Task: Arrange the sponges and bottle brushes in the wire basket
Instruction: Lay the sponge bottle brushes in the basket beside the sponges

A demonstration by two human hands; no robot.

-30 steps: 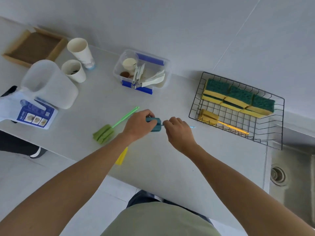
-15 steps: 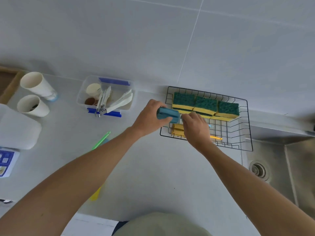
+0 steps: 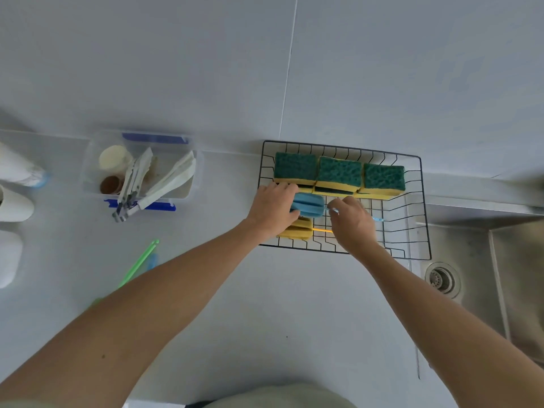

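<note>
We see two bare forearms reaching in from the lower corners, with no sleeves, no watch and no bracelet on either wrist. The left hand (image 3: 272, 212) and the right hand (image 3: 351, 223) wear no gloves and no rings that we can make out. A small dark spot marks the left forearm near the elbow. At the bottom edge, between the arms, we see a pale greenish-grey garment (image 3: 282, 397) covering the person's torso, soft and plain, without print or buttons.

- Left hand (image 3: 272, 210) is gripping the blue bottle brush (image 3: 308, 205) head over the wire basket (image 3: 424, 219).
- Right hand (image 3: 353, 223) is pinching its handle.
- Green-topped sponges (image 3: 338, 175) are lining the basket's far side.
</note>
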